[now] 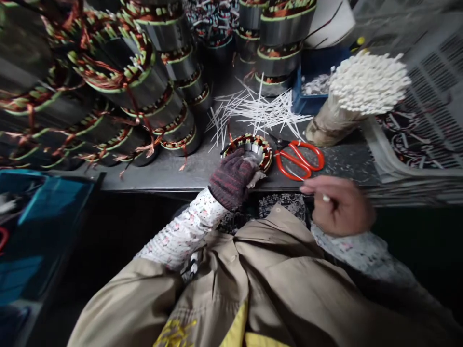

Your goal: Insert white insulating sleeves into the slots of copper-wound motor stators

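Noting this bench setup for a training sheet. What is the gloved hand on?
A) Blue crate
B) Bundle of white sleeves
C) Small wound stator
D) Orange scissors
C: the gloved left hand lies over the rim of the small wound stator, while the bare right hand pinches a short white piece.

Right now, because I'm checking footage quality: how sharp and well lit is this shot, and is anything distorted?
Head view: the right hand looks slightly blurred; the stators at upper left bow outward from wide-angle distortion; the light is dim, with deep shadow below the bench; the red scissors are fairly sharp.
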{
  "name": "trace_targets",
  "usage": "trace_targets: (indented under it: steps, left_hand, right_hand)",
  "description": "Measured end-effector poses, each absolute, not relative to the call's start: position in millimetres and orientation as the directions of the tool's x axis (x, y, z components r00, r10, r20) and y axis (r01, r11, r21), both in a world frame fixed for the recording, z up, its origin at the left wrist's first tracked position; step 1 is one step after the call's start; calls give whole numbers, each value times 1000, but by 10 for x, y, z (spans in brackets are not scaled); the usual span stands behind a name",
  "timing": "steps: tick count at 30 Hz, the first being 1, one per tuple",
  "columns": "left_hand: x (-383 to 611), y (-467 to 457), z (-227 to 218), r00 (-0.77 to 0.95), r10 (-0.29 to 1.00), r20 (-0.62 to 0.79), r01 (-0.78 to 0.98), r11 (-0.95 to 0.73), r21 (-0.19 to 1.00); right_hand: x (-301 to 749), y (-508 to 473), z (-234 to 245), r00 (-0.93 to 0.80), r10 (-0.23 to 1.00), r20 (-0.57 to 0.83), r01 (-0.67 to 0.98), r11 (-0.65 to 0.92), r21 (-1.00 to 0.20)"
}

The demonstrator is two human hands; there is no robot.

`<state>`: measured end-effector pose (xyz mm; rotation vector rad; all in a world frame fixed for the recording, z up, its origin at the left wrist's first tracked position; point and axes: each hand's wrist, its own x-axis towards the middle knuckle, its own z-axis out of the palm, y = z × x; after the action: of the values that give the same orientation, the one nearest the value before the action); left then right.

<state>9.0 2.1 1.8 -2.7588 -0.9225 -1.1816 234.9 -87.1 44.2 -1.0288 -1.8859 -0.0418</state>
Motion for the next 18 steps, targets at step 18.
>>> trace_targets:
  steps: [18]
  left_hand:
    - [68,-65,98,497,586,639,538,-787,303]
  right_hand:
    - [2120,-891,250,-124,851,510,562,483,-671]
